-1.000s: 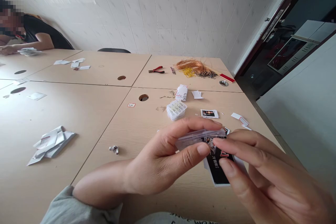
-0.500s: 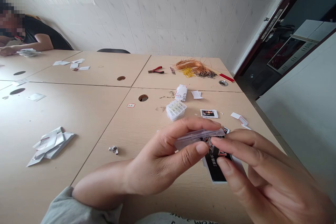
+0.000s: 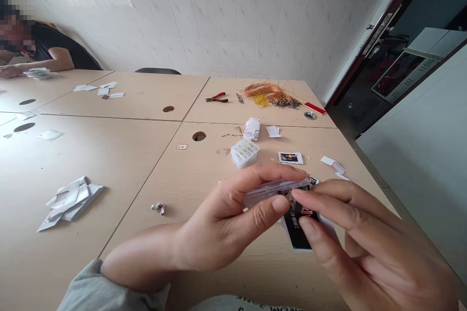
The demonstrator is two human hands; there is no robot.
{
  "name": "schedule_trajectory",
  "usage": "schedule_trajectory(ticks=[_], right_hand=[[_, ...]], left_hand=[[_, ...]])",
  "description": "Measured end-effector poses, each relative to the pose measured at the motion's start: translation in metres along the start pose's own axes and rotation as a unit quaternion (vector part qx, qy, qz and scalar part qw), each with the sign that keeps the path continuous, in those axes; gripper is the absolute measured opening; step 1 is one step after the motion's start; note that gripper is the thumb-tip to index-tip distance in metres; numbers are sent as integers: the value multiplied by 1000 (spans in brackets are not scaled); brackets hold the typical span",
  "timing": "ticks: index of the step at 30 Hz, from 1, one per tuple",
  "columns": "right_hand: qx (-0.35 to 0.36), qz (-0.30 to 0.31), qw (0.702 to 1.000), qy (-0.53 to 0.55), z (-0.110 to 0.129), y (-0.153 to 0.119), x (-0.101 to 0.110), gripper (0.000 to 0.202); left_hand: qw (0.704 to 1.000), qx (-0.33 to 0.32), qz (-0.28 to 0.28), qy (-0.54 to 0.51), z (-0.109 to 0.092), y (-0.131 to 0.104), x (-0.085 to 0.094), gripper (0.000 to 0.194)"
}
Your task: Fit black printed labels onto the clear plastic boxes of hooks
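Note:
A thin clear plastic case [image 3: 270,188] is held nearly edge-on in my left hand [image 3: 233,214], with the thumb below it and the fingers over its top. Close by on the right, my right hand [image 3: 368,238] is curled, its index fingertip at the near right end of the case. A gap shows between that fingertip and the thumb. Anything small held among the right fingers is too small or hidden to name. Below both hands lie black printed cards [image 3: 297,233], partly covered by the fingers. A small shiny detail near the fingertips is unclear.
Stacked clear cases [image 3: 245,152], white cards [image 3: 251,128] and a printed packet [image 3: 291,157] lie beyond my hands. Farther back are red-handled pliers [image 3: 217,97] and a copper-coloured line bundle [image 3: 268,91]. White packets [image 3: 73,201] and crumpled foil [image 3: 158,208] lie left. Another person [image 3: 47,46] sits far left.
My right fingertips have shifted very slightly left along the case. The black cards below appear moved up a little. My left hand keeps its hold on the case.

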State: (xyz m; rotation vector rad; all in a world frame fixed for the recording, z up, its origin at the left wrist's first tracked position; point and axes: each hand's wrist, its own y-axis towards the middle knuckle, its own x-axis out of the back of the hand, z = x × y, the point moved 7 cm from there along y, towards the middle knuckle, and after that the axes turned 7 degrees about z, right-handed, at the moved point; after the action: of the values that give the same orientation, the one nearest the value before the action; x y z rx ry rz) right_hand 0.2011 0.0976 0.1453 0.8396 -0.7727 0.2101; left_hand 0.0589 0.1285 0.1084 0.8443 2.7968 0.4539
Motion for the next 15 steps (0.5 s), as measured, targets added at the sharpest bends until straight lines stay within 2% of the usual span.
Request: schedule_trajectory(ticks=[15], right_hand=[[7,17,1000,-11,1,0,-4,24]], left_hand=[[1000,-3,1,11,0,1,0,29]])
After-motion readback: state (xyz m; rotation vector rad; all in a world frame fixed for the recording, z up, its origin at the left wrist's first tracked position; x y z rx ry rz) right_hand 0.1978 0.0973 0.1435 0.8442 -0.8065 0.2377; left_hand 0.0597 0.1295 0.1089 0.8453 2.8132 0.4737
